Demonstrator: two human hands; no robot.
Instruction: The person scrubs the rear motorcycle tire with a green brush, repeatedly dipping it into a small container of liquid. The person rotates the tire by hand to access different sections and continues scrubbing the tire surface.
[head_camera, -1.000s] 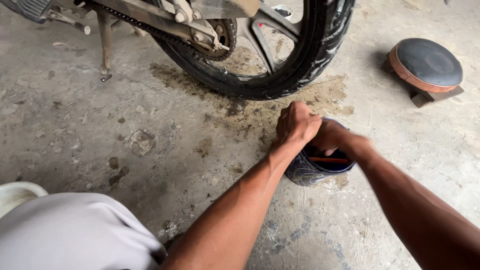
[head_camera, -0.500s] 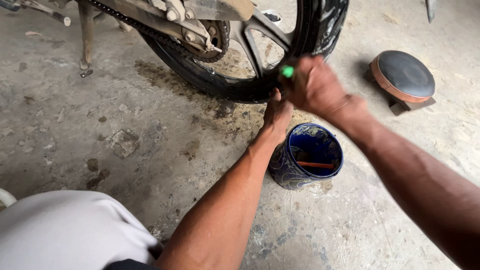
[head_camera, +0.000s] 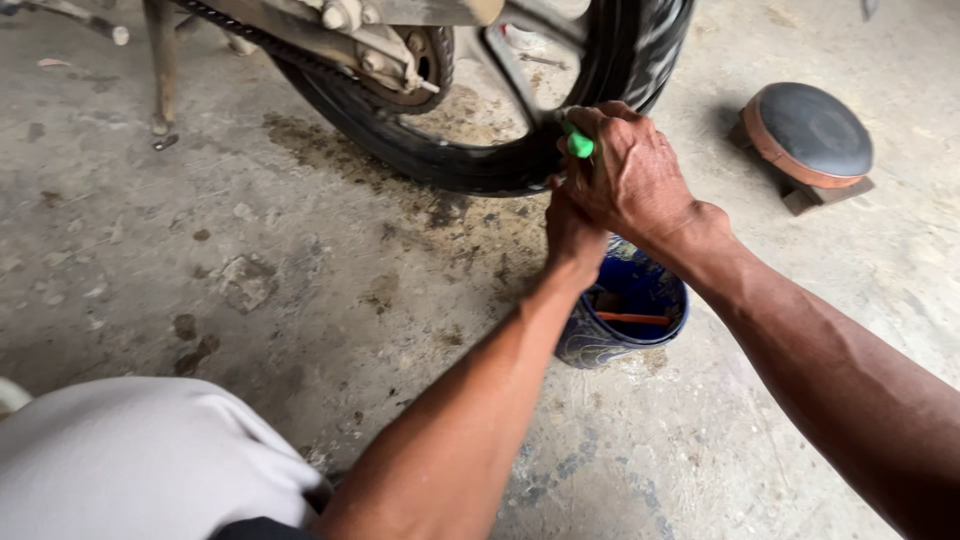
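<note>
right hand (head_camera: 632, 178) fingers are clamping a green tool (head_camera: 580, 145) against the tyre (head_camera: 470, 165), left hand (head_camera: 570, 232) fingers' state unclear; the tool risks slipping off the rubber.

Soft, even daylight falls on the concrete floor (head_camera: 150, 260) around me, bright without glare. Under my wheel (head_camera: 480, 165) lies a faint shadow. My forearms blur slightly near the frame's bottom edge.

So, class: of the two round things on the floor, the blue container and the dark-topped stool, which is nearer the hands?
The blue container, open-topped, directly beneath the wrists; the stool sits farther right.
</note>
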